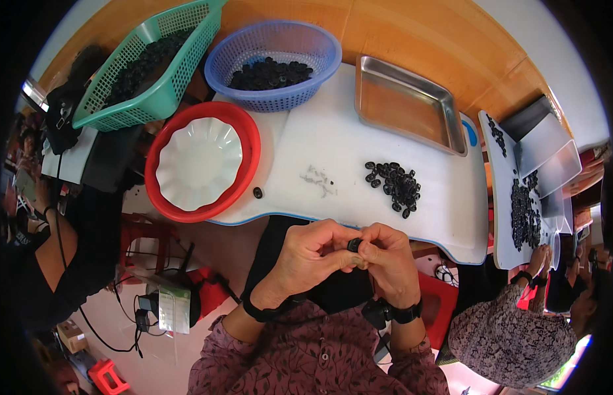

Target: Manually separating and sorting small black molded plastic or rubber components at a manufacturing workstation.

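Observation:
Just past the table's near edge, both my hands meet around a small dark oval piece point(354, 244). My left hand point(306, 257) pinches it between thumb and fingers from one side. Thumb and fingers of my right hand point(392, 263) close on its other side, hiding part of it. On the white table point(286, 191) lies a pile of similar glossy black oval pieces point(400, 189), beyond my right hand. Thin whitish scraps point(317, 179) are scattered left of that pile. A single black oval piece point(257, 192) rests near the table edge, ahead of my left hand.
A red basin point(253, 148) with a white scalloped dish point(197, 164) stands left. Behind are a green basket point(141, 108) and blue basket point(273, 95), both holding black pieces. A metal tray point(412, 108) sits back right. Co-workers flank me; cables point(138, 322) lie lower left.

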A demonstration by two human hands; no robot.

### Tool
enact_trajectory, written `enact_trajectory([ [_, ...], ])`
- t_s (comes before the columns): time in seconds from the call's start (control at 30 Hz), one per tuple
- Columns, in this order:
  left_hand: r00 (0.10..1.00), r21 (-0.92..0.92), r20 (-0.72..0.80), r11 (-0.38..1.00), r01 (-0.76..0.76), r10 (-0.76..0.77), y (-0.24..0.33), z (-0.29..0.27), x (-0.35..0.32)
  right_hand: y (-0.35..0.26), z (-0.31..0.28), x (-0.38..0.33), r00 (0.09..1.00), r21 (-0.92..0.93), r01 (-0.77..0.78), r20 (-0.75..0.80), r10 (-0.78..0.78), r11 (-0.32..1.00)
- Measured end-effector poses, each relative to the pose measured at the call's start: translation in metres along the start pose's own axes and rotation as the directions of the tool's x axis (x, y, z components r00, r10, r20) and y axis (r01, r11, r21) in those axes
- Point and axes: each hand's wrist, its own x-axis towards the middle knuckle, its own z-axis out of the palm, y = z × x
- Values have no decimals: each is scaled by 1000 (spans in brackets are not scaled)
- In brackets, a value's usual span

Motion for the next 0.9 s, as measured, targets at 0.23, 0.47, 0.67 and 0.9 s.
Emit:
enact_trajectory([
  [0.23, 995, 168, -5, 981, -94, 97, 7, 12, 0, -4, 11, -18, 977, -131, 133, -151, -152, 982],
  [0.47, 997, 89, 10, 993, -79, 79, 8, 18, -10, -4, 20, -35, 960, -332, 150, -175, -217, 931],
  [0.67, 1000, 16, -19, 1000, -10, 10, 11, 24, -19, -6, 24, -47, 957, -369, 159, -170, -235, 916],
  [0.9, 999, -1, -22, 1000, -23, 23, 11, 31, -25, -5, 27, -57, 938, -375, 240, -148, -313, 895],
])
